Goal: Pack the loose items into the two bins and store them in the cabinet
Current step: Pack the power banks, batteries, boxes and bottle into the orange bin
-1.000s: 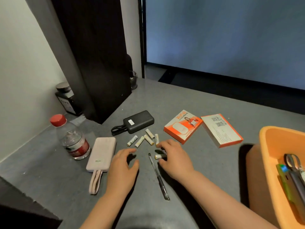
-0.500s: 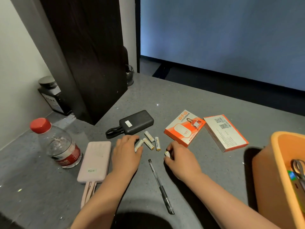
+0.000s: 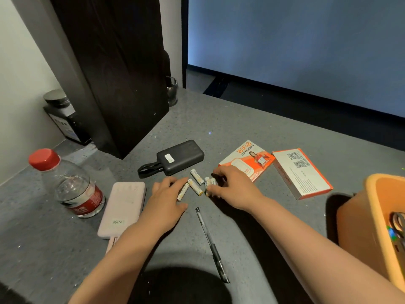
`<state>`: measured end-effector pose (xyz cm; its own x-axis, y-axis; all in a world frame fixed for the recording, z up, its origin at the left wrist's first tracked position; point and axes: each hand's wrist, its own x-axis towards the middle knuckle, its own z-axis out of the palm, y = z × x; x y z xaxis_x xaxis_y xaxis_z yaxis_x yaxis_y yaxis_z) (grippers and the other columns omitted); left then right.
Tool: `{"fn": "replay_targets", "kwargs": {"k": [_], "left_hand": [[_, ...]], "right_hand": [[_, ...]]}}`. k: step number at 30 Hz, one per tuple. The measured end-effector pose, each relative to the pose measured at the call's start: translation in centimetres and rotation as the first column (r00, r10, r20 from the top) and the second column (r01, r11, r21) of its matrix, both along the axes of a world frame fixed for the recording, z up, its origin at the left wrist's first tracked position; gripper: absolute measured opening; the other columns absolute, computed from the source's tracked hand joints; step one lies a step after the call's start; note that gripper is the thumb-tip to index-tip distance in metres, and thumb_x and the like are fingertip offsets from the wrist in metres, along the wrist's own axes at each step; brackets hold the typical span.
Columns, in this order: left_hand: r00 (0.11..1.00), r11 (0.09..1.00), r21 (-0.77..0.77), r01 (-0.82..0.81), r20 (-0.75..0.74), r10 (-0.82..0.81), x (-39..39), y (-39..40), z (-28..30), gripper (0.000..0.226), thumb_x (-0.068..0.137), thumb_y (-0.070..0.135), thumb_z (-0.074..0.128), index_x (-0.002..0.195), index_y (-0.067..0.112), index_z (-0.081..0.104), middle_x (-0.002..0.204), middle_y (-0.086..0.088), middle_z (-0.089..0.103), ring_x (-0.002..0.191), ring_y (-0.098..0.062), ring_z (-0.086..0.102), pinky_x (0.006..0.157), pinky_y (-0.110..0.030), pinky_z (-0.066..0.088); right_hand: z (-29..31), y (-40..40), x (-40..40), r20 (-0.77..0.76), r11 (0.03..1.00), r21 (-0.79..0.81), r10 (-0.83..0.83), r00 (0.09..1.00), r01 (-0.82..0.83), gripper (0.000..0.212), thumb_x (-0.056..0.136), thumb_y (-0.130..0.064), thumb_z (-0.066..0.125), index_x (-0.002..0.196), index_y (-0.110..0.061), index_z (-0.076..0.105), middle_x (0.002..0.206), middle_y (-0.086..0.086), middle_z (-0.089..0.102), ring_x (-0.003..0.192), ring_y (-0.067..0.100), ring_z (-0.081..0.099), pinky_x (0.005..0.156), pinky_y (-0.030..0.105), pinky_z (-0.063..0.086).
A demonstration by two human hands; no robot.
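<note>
Hands close in on the batteries

Both hands lie fingers-down on the counter (image 3: 252, 128). The left hand (image 3: 166, 201) is loosely spread, fingertips on one battery (image 3: 183, 191). The right hand (image 3: 234, 186) curls around two more (image 3: 209, 184), pinching them. Two batteries (image 3: 196, 182) lie loose between the hands. A pen (image 3: 211, 244) lies nearer the person, a black pack (image 3: 180, 156) beyond, a pink pack (image 3: 122, 208) left, and a bin (image 3: 377, 227) far right.
</note>
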<state>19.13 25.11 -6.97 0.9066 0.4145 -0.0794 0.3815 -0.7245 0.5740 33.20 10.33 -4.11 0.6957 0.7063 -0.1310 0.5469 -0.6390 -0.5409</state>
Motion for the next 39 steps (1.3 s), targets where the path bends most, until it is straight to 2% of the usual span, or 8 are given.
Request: {"fn": "replay_targets", "kwargs": {"k": [4,9,14,22,28,33,36,39], "left_hand": [[0.992,0.995,-0.03,0.095,-0.084,-0.097,0.0,1.0,1.1,0.082,0.08,0.004,0.066,0.145,0.036,0.028,0.146,0.013,0.029,0.123,-0.018,0.028,0.093,-0.02,0.022],[0.988,0.991,-0.017,0.13,-0.085,-0.131,0.5,1.0,1.8,0.081,0.075,0.003,0.071,0.141,0.032,0.035,0.143,0.014,0.033,0.124,-0.018,0.035,0.095,-0.02,0.028],[0.992,0.993,-0.054,0.107,-0.064,-0.111,0.8,0.4,1.9,0.072,0.076,0.011,0.076,0.137,0.028,0.043,0.135,0.008,0.042,0.12,-0.016,0.043,0.1,-0.03,0.038],[0.996,0.996,-0.033,0.078,-0.042,-0.08,1.4,0.3,1.8,0.057,0.072,0.023,0.079,0.122,0.025,0.052,0.116,0.008,0.051,0.096,-0.011,0.049,0.083,-0.03,0.044],[1.0,0.999,-0.048,0.01,-0.005,-0.011,1.3,-0.5,2.4,0.048,0.071,0.028,0.08,0.113,0.024,0.057,0.099,0.006,0.054,0.074,-0.003,0.051,0.061,-0.018,0.039],[0.979,0.997,-0.059,-0.041,0.199,0.052,0.8,-3.1,6.6,0.042,0.069,0.027,0.082,0.103,0.033,0.058,0.084,0.01,0.054,0.067,0.001,0.055,0.053,-0.01,0.036],[0.956,0.996,-0.056,0.064,0.292,-0.045,1.5,-7.1,10.2,0.044,0.066,0.032,0.082,0.099,0.043,0.054,0.082,0.009,0.057,0.067,-0.004,0.056,0.057,-0.017,0.041],[0.924,0.974,-0.105,0.201,0.35,-0.153,2.4,-12.0,12.5,0.043,0.063,0.028,0.084,0.097,0.039,0.061,0.076,0.007,0.058,0.066,-0.002,0.055,0.058,-0.012,0.041]], "right_hand": [[0.4,0.1,0.2,0.0,0.974,-0.133,0.184,0.983,-0.182,0.083,0.069,-0.037,0.083,0.14,-0.022,0.042,0.134,0.002,0.044,0.121,0.02,0.045,0.099,0.031,0.04],[0.0,1.1,0.1,0.06,0.974,-0.111,0.206,0.977,-0.199,0.071,0.071,-0.032,0.083,0.133,-0.021,0.049,0.125,0.003,0.052,0.113,0.019,0.05,0.092,0.029,0.04],[-0.4,1.4,-0.2,0.09,0.98,-0.09,0.185,0.979,-0.178,0.065,0.072,-0.033,0.082,0.129,-0.021,0.052,0.122,0.002,0.054,0.11,0.019,0.051,0.086,0.028,0.039],[-0.2,1.1,-0.7,0.112,0.983,-0.104,0.162,0.98,-0.15,0.058,0.071,-0.038,0.082,0.119,-0.019,0.056,0.113,0.002,0.056,0.099,0.017,0.053,0.078,0.026,0.04],[1.9,-0.7,-2.0,0.054,1.0,-0.009,0.007,0.998,-0.007,0.055,0.069,-0.036,0.084,0.114,-0.014,0.06,0.109,0.005,0.061,0.093,0.018,0.056,0.077,0.033,0.048],[7.3,-5.8,-3.9,0.084,0.969,0.205,-0.156,0.984,0.136,0.055,0.066,-0.036,0.084,0.114,-0.019,0.064,0.111,-0.004,0.062,0.083,0.004,0.049,0.069,0.017,0.033],[11.0,-11.0,-5.3,0.149,0.938,0.293,-0.237,0.96,0.186,0.056,0.065,-0.037,0.085,0.115,-0.023,0.063,0.109,-0.01,0.059,0.085,0.002,0.051,0.072,0.019,0.039],[14.2,-17.0,-6.3,0.215,0.92,0.312,-0.313,0.925,0.239,0.054,0.065,-0.039,0.084,0.113,-0.026,0.063,0.1,-0.013,0.057,0.077,0.002,0.053,0.069,0.019,0.046]]}}
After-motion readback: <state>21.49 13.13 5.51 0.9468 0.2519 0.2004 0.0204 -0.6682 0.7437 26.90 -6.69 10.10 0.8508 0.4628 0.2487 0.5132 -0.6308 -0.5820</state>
